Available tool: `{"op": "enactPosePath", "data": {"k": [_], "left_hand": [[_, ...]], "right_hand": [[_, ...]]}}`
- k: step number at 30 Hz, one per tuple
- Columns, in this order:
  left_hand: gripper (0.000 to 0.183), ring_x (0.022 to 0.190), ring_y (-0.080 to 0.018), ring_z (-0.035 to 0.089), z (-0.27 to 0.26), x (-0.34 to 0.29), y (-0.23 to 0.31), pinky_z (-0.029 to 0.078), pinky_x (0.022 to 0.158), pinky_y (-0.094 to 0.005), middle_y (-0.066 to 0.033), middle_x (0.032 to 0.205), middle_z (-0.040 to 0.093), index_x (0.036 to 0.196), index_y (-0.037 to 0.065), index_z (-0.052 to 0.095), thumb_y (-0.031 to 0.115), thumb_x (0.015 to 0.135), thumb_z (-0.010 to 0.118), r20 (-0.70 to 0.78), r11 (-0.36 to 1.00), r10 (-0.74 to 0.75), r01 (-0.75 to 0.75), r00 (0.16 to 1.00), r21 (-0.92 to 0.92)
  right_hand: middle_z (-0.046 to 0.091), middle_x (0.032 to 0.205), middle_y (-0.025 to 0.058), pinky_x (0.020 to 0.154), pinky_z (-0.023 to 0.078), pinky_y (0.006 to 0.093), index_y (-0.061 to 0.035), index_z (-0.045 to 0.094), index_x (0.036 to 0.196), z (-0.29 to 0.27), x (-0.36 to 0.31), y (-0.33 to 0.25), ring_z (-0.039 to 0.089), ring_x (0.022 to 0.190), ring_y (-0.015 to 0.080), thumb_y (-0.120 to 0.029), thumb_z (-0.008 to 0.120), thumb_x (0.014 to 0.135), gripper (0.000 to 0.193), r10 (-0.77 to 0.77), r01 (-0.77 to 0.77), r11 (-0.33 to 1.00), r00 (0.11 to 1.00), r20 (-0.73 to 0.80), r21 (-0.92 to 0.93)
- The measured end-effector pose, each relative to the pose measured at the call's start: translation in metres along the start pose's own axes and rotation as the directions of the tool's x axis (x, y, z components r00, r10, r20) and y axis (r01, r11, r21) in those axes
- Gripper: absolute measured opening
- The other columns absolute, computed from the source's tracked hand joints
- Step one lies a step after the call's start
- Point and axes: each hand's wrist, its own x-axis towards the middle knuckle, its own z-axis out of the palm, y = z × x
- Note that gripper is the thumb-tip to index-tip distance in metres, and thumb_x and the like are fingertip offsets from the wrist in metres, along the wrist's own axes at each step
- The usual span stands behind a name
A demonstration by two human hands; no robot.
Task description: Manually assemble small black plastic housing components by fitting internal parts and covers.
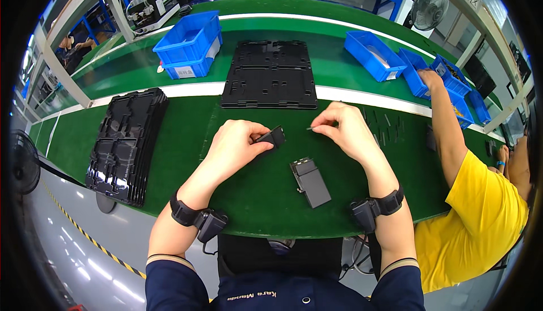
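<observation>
My left hand (242,144) is closed on a small dark plastic part (274,136), which sticks out past the thumb and fingertips toward the middle. Just right of it, my right hand (341,127) pinches a thin dark strip (310,128) between thumb and fingertips, a short gap from the part. On the green mat (254,209) below both hands lies a dark grey rectangular device (312,183), apart from either hand. Several thin dark strips (387,120) are scattered on the mat just right of my right hand.
A black moulded tray (268,79) lies ahead; a stack of similar trays (121,147) is at left. Blue bins (189,39) stand far left, more blue bins (373,56) far right. At right, a person in a yellow shirt (481,215) reaches into a blue bin (413,73).
</observation>
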Motion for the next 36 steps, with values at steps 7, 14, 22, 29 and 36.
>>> {"op": "enactPosePath", "data": {"k": [7, 14, 22, 29, 36], "left_hand": [[0.030, 0.081, -0.0113, 0.062, -0.001, 0.002, -0.002, 0.050, 0.075, -0.0232, -0.0079, 0.093, 0.066, 0.105, -0.005, 0.061, 0.005, 0.077, 0.069, 0.099, 0.693, 0.009, 0.065, 0.995, -0.718], [0.029, 0.082, -0.0105, 0.062, 0.011, -0.004, 0.007, 0.051, 0.077, -0.0247, -0.0076, 0.092, 0.066, 0.105, -0.001, 0.063, 0.002, 0.077, 0.068, -0.020, 0.630, 0.061, -0.054, 0.998, -0.775], [0.028, 0.082, -0.0107, 0.062, 0.012, -0.004, 0.008, 0.050, 0.076, -0.0247, -0.0070, 0.091, 0.066, 0.102, 0.000, 0.064, -0.002, 0.075, 0.069, -0.047, 0.644, 0.039, -0.061, 0.998, -0.763], [0.028, 0.077, -0.0083, 0.061, 0.014, -0.005, 0.003, 0.050, 0.071, -0.0222, -0.0061, 0.089, 0.066, 0.103, 0.001, 0.064, 0.003, 0.075, 0.070, -0.079, 0.688, 0.093, -0.121, 0.993, -0.715], [0.027, 0.075, -0.0076, 0.060, 0.008, -0.007, 0.010, 0.049, 0.070, -0.0207, -0.0050, 0.086, 0.066, 0.100, 0.000, 0.066, 0.003, 0.074, 0.071, -0.033, 0.739, 0.103, -0.098, 0.994, -0.667]], "right_hand": [[0.065, 0.078, 0.0020, 0.065, 0.046, 0.0230, -0.0030, 0.068, 0.089, 0.004, 0.001, -0.015, 0.057, 0.070, 0.0076, -0.010, 0.070, 0.075, 0.015, 0.151, -0.063, 0.754, 0.985, -0.079, 0.654], [0.063, 0.087, -0.0011, 0.068, 0.049, 0.0235, -0.0071, 0.068, 0.091, 0.008, -0.006, -0.031, 0.058, 0.083, 0.0080, -0.021, 0.067, 0.081, 0.017, 0.291, -0.193, 0.539, 0.956, 0.033, 0.820], [0.063, 0.086, -0.0003, 0.069, 0.051, 0.0250, -0.0081, 0.068, 0.089, 0.016, -0.006, -0.035, 0.059, 0.082, 0.0087, -0.022, 0.068, 0.081, 0.017, 0.330, -0.241, 0.469, 0.940, 0.084, 0.850], [0.064, 0.086, 0.0023, 0.067, 0.052, 0.0246, -0.0062, 0.067, 0.087, 0.016, -0.007, -0.035, 0.060, 0.080, 0.0092, -0.023, 0.068, 0.081, 0.018, 0.313, -0.252, 0.490, 0.944, 0.101, 0.835], [0.064, 0.084, 0.0018, 0.065, 0.052, 0.0244, -0.0055, 0.067, 0.088, 0.009, -0.005, -0.027, 0.059, 0.077, 0.0085, -0.024, 0.066, 0.082, 0.019, 0.255, -0.286, 0.551, 0.952, 0.169, 0.784]]}}
